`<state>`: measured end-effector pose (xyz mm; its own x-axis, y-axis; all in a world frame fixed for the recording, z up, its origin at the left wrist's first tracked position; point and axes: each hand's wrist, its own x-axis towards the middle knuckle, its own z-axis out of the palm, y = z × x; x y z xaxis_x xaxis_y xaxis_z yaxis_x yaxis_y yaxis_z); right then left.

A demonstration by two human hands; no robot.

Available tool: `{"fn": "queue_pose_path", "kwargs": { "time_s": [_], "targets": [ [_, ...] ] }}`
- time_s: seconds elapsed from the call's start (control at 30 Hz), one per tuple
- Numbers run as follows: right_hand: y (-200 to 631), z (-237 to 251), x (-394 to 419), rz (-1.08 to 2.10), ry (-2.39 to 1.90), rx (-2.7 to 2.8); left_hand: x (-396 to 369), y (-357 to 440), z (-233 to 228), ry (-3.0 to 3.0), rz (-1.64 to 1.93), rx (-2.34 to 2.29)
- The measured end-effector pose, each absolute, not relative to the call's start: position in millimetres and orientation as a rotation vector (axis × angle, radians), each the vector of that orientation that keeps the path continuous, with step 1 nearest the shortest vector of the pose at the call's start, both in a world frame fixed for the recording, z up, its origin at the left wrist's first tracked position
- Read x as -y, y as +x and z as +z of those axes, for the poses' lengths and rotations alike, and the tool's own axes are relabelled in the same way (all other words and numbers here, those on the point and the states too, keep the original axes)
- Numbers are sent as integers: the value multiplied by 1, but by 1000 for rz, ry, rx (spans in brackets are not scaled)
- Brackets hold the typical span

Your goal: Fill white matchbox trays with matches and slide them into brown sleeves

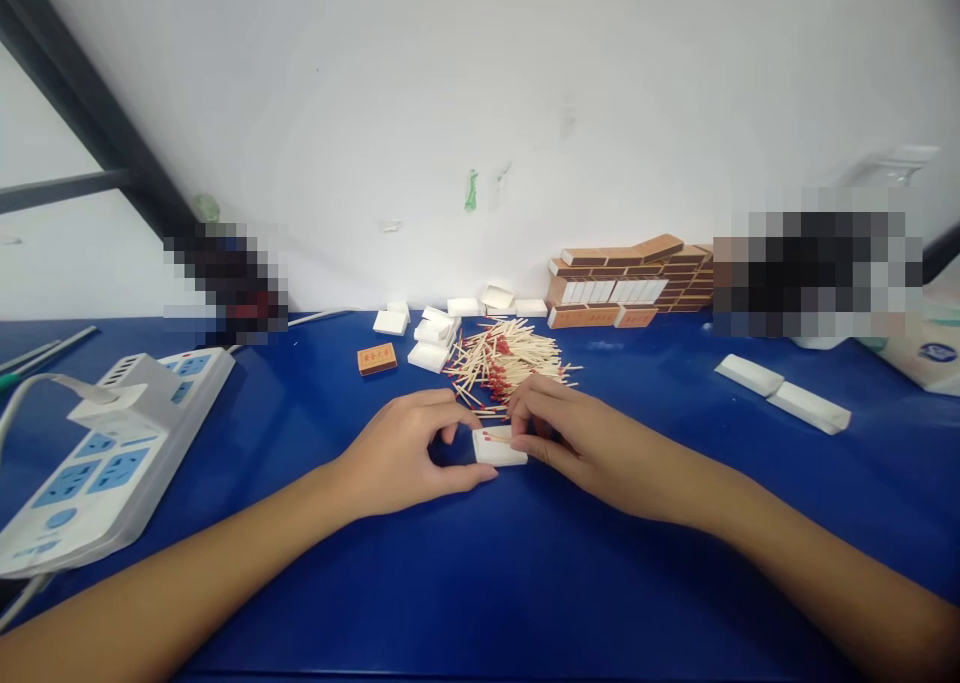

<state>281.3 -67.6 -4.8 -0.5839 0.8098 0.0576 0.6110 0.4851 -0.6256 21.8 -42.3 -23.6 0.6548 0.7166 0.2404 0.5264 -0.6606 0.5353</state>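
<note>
Blue table (pixel 525 583) | white tray (pixel 498 447) pinched by left hand (pixel 405 453), right hand (pixel 570 433) | matches (pixel 506 358) piled behind

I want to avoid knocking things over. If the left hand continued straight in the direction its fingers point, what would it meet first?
The left hand points right, so it would probably meet the small white tray it already touches, then the right hand just behind.

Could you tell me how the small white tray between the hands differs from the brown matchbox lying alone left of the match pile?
The white tray is open with red-tipped matches inside; the brown matchbox is closed. The tray is held by both the left hand and right hand; the matchbox lies untouched, farther back. Both rest flat on the blue table.
</note>
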Motion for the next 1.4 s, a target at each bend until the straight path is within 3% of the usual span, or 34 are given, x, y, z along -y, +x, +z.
{"fn": "queue_pose_path", "kwargs": {
  "time_s": [0.37,0.67,1.4],
  "targets": [
    [284,-3,69,731,-1173,2419,42,22,-23,2491,623,-956],
    [308,0,46,351,-1259,2424,44,22,-24,2505,675,-929],
    [295,-14,47,466,-1344,2477,47,23,-22,2484,620,-936]
  ]
}}
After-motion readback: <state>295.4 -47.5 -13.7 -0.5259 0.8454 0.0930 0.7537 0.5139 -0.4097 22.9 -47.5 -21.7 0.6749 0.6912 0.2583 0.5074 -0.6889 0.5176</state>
